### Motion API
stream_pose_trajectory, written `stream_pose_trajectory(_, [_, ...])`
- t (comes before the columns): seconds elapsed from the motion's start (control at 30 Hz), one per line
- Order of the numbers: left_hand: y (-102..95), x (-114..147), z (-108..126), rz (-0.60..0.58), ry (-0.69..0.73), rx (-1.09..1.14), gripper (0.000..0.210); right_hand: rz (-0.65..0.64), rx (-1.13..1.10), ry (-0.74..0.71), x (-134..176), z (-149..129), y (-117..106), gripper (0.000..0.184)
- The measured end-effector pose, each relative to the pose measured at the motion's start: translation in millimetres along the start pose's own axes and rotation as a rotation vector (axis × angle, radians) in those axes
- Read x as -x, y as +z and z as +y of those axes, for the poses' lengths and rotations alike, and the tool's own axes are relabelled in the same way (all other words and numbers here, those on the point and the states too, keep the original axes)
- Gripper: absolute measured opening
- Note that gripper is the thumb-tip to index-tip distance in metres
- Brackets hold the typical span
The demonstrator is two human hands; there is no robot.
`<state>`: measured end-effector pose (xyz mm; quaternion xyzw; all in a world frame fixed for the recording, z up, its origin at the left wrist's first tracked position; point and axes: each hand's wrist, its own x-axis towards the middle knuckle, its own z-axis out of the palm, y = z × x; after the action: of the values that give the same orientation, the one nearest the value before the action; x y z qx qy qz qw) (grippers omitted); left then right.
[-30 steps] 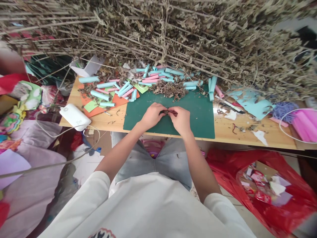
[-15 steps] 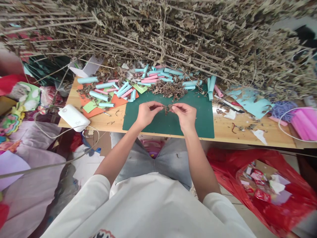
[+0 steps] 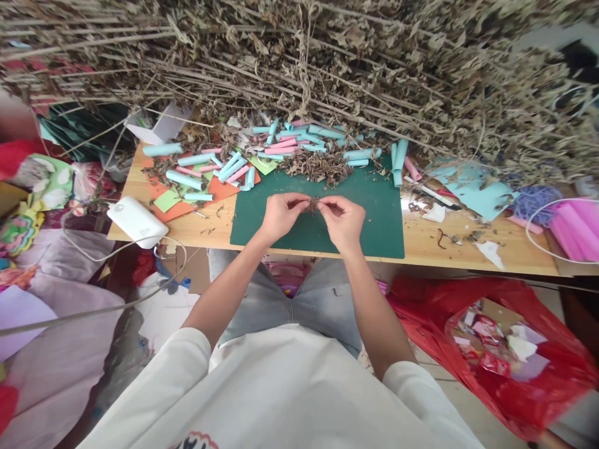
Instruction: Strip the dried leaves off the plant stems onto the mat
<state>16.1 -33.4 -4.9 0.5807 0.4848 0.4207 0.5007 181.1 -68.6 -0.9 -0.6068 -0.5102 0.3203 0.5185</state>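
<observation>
Over the green cutting mat [image 3: 262, 227], my left hand [image 3: 283, 216] and my right hand [image 3: 343, 222] meet fingertip to fingertip. Between them they pinch a small tuft of dried leaves [image 3: 313, 206], mostly covered by the fingers. Just beyond my hands a loose pile of crumbled dried leaves [image 3: 316, 167] lies at the mat's far edge. Several blue paper tubes [image 3: 185, 180] and pink paper tubes [image 3: 283, 149] are scattered behind and to the left of it.
Bundles of dried leafy stalks [image 3: 262, 68] span the far side of the wooden table [image 3: 449, 249]. A white power bank [image 3: 137, 222] with a cable sits at the left edge. A red plastic bag [image 3: 421, 305] of scraps hangs open at lower right. Blue paper [image 3: 482, 187] lies right.
My right hand has moved slightly left, bringing its fingertips closer to those of my left hand. Less of the leaf tuft shows between them now.
</observation>
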Motion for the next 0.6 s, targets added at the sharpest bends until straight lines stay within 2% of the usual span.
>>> stream_pose_trajectory(0.1, [-0.3, -3, -5, 0.05, -0.041, 0.095, 0.021, 0.042, -0.062, 0.023, -4, 5, -3, 0.02])
stream_pose_trajectory(0.23, [6.7, -1, -4, 0.021, -0.054, 0.24, 0.026, -0.087, -0.144, -0.02, -4, 5, 1, 0.027])
stream_pose_trajectory(0.3, [11.2, 0, -1, 0.025, -0.067, 0.279, 0.026, -0.105, -0.141, -0.047, -3, 1, 5, 0.023])
stream_pose_trajectory(0.47, [12.9, -2, 5, 0.064, -0.062, 0.19, 0.021, -0.055, -0.005, -0.094, -5, -6, 3, 0.011])
stream_pose_trajectory(0.6, [6.3, -5, 3, 0.102, -0.076, 0.186, 0.019, -0.022, -0.078, -0.079, -10, -1, -5, 0.01])
